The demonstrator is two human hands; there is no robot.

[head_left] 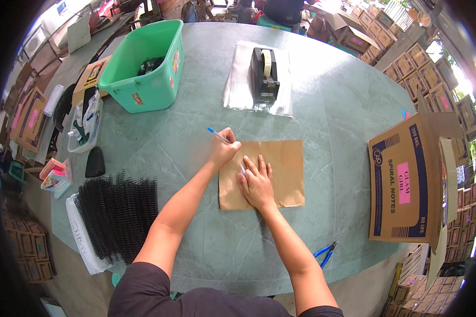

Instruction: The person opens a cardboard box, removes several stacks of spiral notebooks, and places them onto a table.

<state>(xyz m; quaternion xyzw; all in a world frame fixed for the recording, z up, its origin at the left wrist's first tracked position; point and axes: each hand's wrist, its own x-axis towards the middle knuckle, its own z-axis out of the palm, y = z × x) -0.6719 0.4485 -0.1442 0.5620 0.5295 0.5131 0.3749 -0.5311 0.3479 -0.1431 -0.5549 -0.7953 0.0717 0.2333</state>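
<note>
A sheet of brown kraft paper (288, 174) lies flat on the table in front of me. My left hand (225, 152), at the paper's upper left corner, is closed round a pen (217, 134) whose blue end points up to the left. The pen's tip is hidden by the fingers. Over the middle of the paper my right hand (258, 185) rests flat, fingers spread. A thin pale sliver (243, 168) shows beside its thumb; I cannot make out what it is.
Black spiral coils (116, 216) lie at the left, below a green tub (143, 87). A tape dispenser (265, 76) stands on clear plastic sheets (235, 84) at the far side. Blue-handled pliers (327, 253) and an open carton (402, 182) are at the right.
</note>
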